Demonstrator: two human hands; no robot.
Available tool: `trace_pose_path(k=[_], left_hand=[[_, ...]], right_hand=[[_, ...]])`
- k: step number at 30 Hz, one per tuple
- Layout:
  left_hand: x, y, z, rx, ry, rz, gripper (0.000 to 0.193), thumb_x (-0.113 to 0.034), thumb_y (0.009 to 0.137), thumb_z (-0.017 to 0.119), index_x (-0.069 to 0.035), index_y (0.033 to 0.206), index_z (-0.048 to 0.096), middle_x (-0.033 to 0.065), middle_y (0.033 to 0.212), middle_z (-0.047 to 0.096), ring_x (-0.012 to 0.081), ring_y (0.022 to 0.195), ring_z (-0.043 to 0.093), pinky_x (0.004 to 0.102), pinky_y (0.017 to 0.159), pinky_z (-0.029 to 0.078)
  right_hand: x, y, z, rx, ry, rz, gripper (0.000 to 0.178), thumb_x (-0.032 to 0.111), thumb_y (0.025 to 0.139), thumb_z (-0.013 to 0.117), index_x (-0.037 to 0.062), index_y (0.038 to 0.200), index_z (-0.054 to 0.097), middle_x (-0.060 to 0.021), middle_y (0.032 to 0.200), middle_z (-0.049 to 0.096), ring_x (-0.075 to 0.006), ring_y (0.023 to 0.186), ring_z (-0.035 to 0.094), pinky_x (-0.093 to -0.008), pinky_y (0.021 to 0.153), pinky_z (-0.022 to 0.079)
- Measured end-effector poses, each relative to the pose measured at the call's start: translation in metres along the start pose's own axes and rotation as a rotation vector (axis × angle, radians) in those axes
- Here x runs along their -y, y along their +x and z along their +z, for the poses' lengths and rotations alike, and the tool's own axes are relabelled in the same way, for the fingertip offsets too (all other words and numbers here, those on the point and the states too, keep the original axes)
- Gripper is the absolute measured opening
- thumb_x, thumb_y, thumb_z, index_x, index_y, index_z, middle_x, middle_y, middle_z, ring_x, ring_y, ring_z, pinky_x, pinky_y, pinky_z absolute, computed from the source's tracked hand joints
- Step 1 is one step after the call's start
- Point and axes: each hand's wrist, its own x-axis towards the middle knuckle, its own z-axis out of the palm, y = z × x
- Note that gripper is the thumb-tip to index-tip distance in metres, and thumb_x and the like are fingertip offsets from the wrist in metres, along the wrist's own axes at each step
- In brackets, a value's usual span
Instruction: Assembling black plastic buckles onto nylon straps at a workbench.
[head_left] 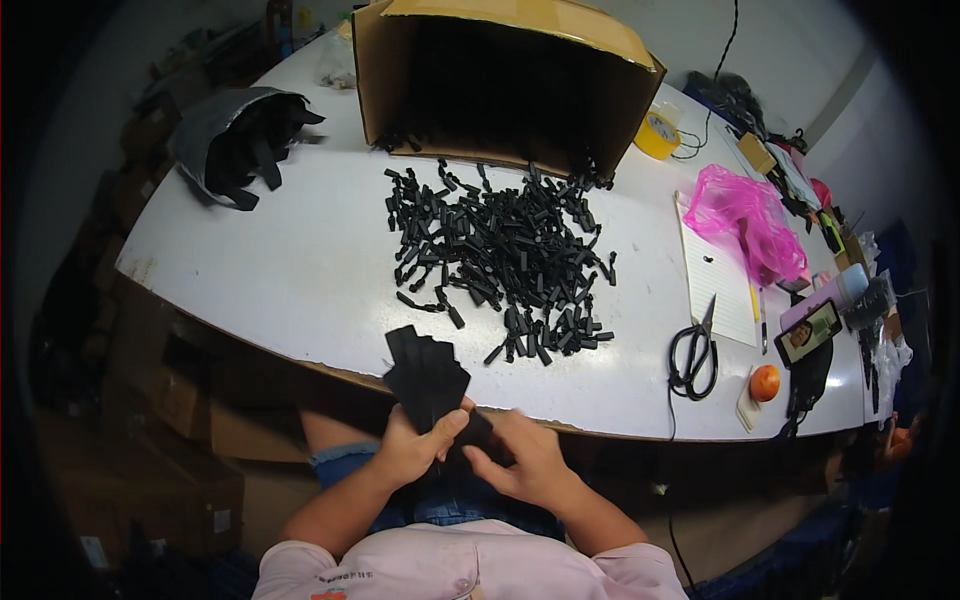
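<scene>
White table [270, 270]: bright worktop, and all the action sits at its near edge!
Left hand [412, 447]: fingers and thumb clasped around a fanned stack of black pieces [428, 375], tips toward eleven o'clock.
Right hand [530, 462]: just beside the stack's lower end, partly blurred; can't tell whether it pinches anything.
Stack handling: firm thumb wanted, I'd say; loose layers could slip, so squaring those ragged edges should help.
Dark pile [510, 240]: small black parts, one o'clock from the stack; elbows best clear of it.
Carton [520, 20]: beyond the pile, mouth facing us.
Scissors [706, 334]: three o'clock, well apart, blades pointing away.
</scene>
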Motion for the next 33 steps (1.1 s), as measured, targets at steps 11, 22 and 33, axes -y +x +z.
trace_pose_path(k=[11, 22, 33], left_hand=[[0.001, -0.004, -0.008, 0.247, 0.077, -0.096, 0.032, -0.007, 0.069, 0.063, -0.002, 0.098, 0.051, 0.0034, 0.085, 0.055, 0.0108, 0.081, 0.051, 0.025, 0.071, 0.043], [-0.005, -0.01, 0.0, 0.131, -0.097, -0.09, 0.027, -0.009, 0.069, 0.067, -0.005, 0.088, 0.048, 0.0, 0.074, 0.047, 0.0061, 0.058, 0.045, 0.0181, 0.052, 0.038], [0.01, -0.008, 0.011, -0.011, 0.334, 0.42, 0.012, -0.011, 0.078, 0.057, -0.003, 0.087, 0.055, 0.0008, 0.07, 0.049, 0.0073, 0.054, 0.045, 0.0196, 0.047, 0.038]], right_hand=[[0.012, 0.015, 0.007, -0.254, -0.02, -0.189, 0.033, 0.001, 0.055, 0.068, 0.0083, 0.087, 0.061, -0.0069, 0.085, 0.05, -0.0193, 0.073, 0.047, -0.0262, 0.063, 0.039], [0.009, -0.001, 0.007, -0.282, 0.718, 0.207, 0.008, -0.003, 0.074, 0.057, -0.0025, 0.081, 0.053, -0.0087, 0.077, 0.054, -0.0122, 0.065, 0.051, -0.0222, 0.055, 0.042], [0.001, -0.007, 0.001, -0.114, 0.707, 0.408, 0.008, 0.007, 0.079, 0.053, -0.0002, 0.081, 0.056, -0.0024, 0.064, 0.054, -0.0062, 0.05, 0.047, -0.0181, 0.044, 0.038]])
